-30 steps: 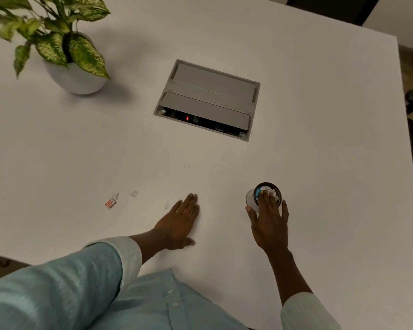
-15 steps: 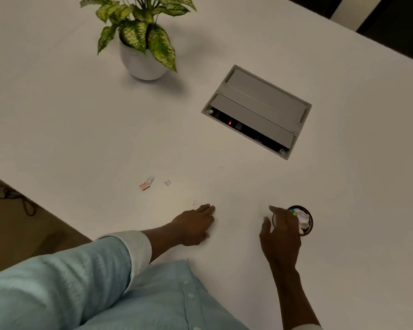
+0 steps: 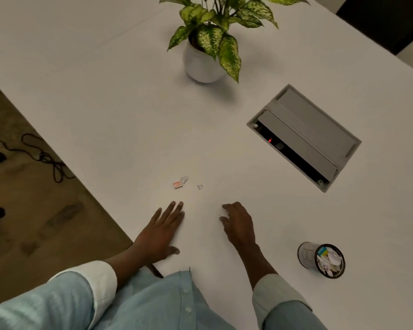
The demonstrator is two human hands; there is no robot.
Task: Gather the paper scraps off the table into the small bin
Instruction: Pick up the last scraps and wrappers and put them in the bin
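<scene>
On the white table (image 3: 105,103) lie a small red-and-white scrap (image 3: 177,185), a clear whitish scrap (image 3: 184,180) touching it, and a tiny white scrap (image 3: 200,186) just to their right. My left hand (image 3: 161,232) rests flat on the table below them, fingers straight. My right hand (image 3: 239,222) hovers low to the right with fingers loosely curled downward, holding nothing I can see. The small mesh bin (image 3: 323,260), filled with white and coloured scraps, stands at the lower right, apart from both hands.
A potted plant (image 3: 204,60) in a white pot stands at the back. A grey cable box (image 3: 304,136) is set into the table on the right. The table's left edge runs diagonally; cables (image 3: 41,156) lie on the floor beyond it.
My right hand has left the bin and moved left toward the scraps. My left hand has flattened out. The view has swung left, so the bin now sits far right.
</scene>
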